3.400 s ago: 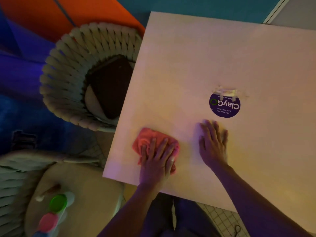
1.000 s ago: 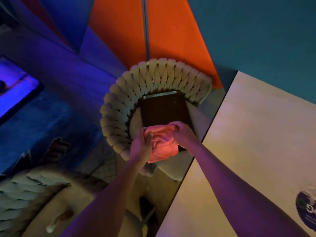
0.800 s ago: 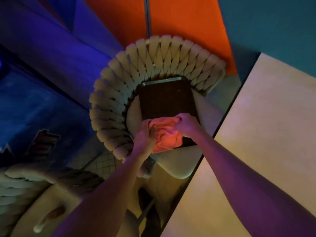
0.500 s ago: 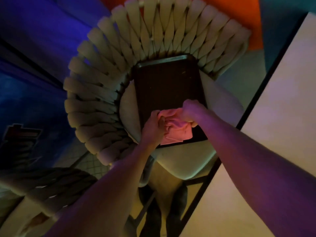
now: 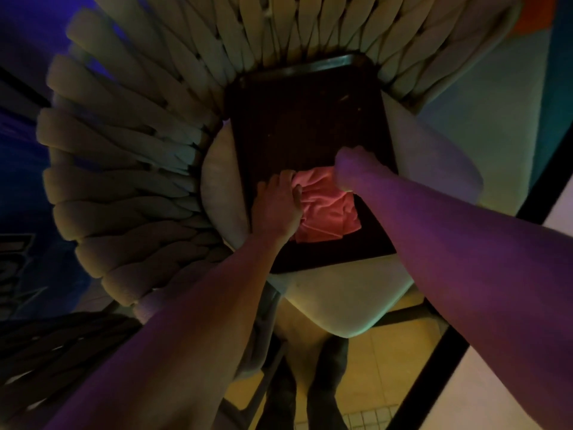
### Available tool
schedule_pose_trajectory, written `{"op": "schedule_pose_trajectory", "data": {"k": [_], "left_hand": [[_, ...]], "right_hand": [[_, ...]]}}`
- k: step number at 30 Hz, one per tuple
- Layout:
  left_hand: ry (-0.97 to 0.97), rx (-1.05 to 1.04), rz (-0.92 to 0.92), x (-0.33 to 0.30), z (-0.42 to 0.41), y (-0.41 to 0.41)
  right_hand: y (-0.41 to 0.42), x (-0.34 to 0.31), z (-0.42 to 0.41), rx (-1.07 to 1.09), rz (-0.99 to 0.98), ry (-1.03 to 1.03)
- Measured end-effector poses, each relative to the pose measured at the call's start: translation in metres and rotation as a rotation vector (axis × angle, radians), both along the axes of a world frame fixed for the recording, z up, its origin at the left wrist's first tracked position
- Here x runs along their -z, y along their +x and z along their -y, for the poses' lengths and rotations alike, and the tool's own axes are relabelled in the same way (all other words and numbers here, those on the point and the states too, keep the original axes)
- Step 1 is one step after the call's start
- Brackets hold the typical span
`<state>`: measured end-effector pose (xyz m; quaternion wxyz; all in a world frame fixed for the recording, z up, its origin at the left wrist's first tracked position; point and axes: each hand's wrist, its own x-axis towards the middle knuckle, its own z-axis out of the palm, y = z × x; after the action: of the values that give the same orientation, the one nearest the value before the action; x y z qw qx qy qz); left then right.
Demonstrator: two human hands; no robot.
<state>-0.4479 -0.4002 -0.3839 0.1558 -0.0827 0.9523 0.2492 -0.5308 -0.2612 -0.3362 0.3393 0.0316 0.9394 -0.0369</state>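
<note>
We bunched the pink cloth (image 5: 329, 212) over the dark tray (image 5: 297, 119) | left hand (image 5: 277, 207) and right hand (image 5: 356, 169) clutched it, fingers curled, apparently for wiping.

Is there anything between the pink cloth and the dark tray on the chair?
Nothing visible. The left hand and right hand grip the pink cloth just over the near part of the dark tray, whose bare surface shows only tiny specks.

The pink cloth (image 5: 328, 209) is crumpled into soft folds, gripped at its 9 o'clock edge by the left hand (image 5: 276, 209) and at 1 o'clock by the right hand (image 5: 356, 169). It sits at the 6 o'clock end of the dark tray (image 5: 297, 119).
</note>
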Motion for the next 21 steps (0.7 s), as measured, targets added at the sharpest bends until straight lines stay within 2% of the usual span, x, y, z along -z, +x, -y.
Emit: {"op": "schedule_pose_trajectory", "data": {"k": [4,12,16,21], "left_hand": [[-0.148,0.011,-0.026,0.005,0.002,-0.006],[-0.236,0.010,0.044,-0.001,0.005,-0.010],[-0.110,0.027,0.113,-0.012,0.006,0.002],[-0.038,0.116,0.075,-0.044,0.012,0.018]], "right_hand": [[-0.004,0.013,0.000,0.016,-0.034,0.004],[0.001,0.019,0.001,0.107,-0.055,-0.012],[0.010,0.006,-0.004,0.128,-0.013,-0.051],[0.020,-0.042,-0.006,0.145,-0.052,-0.142]]}}
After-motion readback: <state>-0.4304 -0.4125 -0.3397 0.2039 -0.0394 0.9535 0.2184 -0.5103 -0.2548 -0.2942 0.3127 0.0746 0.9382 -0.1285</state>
